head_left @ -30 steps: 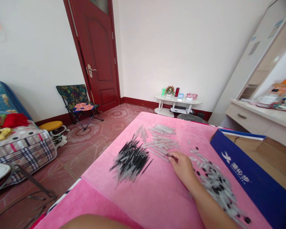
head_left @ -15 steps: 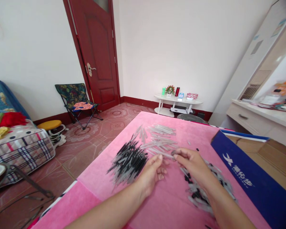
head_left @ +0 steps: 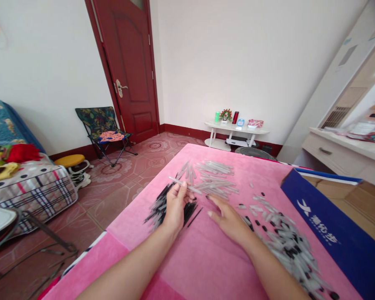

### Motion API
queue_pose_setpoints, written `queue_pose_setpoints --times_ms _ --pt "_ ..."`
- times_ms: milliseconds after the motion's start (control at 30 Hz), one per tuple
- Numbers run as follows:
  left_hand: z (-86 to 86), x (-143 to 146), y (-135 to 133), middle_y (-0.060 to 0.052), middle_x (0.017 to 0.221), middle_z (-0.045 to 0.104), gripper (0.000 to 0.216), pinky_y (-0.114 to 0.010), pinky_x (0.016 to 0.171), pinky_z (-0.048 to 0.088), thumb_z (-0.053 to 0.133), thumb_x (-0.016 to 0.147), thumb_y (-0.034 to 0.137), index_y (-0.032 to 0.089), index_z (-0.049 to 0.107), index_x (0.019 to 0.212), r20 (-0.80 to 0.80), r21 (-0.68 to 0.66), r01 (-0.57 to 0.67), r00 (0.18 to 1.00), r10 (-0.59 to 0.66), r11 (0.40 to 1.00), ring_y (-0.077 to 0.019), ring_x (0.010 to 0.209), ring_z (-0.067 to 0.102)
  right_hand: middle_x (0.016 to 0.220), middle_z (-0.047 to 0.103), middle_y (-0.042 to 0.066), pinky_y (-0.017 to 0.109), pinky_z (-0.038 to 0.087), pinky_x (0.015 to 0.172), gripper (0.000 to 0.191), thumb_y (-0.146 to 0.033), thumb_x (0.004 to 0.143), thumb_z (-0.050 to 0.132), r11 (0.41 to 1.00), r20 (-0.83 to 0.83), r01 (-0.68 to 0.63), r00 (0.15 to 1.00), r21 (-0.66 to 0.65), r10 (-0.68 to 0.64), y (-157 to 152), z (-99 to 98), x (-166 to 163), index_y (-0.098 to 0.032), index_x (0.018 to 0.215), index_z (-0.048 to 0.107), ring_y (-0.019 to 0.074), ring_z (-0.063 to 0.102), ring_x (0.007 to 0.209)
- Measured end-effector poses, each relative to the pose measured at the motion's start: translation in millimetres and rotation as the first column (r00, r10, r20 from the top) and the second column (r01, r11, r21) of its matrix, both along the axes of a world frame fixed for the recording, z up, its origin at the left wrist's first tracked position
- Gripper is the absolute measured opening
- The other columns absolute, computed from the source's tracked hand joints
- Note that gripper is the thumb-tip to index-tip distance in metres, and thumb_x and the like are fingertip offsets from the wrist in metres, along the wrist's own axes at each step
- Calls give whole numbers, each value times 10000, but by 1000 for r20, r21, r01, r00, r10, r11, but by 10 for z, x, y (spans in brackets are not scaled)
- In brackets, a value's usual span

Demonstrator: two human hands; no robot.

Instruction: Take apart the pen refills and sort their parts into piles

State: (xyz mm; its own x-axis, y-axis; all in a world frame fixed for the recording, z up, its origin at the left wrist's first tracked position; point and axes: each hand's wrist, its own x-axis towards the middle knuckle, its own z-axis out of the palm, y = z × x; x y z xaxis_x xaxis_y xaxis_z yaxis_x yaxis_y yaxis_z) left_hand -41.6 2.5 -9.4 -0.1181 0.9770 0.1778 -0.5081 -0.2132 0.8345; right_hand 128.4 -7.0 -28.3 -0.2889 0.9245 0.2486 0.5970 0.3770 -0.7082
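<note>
My left hand is closed on a thin translucent pen barrel, which tilts down to the right between thumb and fingers. Below that hand lies a pile of black and grey pen refills, partly hidden by it. One black refill rests apart beside the pile. My right hand is just right of the left, its thumb and fingers apart, with a dark spot at the index fingertip I cannot make out. More pale pen barrels lie in groups beyond the hands. By my right forearm spread clear and black pen caps.
A pink cloth covers the table. On its right side stands an open blue cardboard box. Past the table are a folding chair, a red door, a low white table and a drawer cabinet.
My left hand has moved left and up over the refills, holding the barrel. My right hand has come away from the barrel, its fingers spreading. The view has shifted slightly.
</note>
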Motion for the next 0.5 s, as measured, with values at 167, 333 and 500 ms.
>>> queue_pose_setpoints --times_ms 167,333,500 --pt "-84 26 18 22 540 529 294 -189 466 329 518 755 413 139 563 851 -43 -6 -47 998 46 999 -77 470 467 1018 564 57 340 379 856 315 -102 745 482 971 252 -123 965 205 69 -141 49 -203 -227 1006 606 181 471 983" --pt "-103 21 28 25 528 524 292 -190 464 325 517 753 420 139 556 825 -62 9 -68 996 68 998 -72 449 449 903 532 42 266 388 701 258 -107 801 436 944 462 -205 884 258 66 -248 99 -355 -243 927 614 162 461 872" --pt "-74 20 18 24 516 518 307 -192 464 327 536 734 431 135 556 812 -51 0 -67 996 67 998 -74 446 449 879 549 23 249 376 672 169 -120 815 442 917 541 -303 832 261 121 -259 157 -380 -204 837 587 154 448 869"
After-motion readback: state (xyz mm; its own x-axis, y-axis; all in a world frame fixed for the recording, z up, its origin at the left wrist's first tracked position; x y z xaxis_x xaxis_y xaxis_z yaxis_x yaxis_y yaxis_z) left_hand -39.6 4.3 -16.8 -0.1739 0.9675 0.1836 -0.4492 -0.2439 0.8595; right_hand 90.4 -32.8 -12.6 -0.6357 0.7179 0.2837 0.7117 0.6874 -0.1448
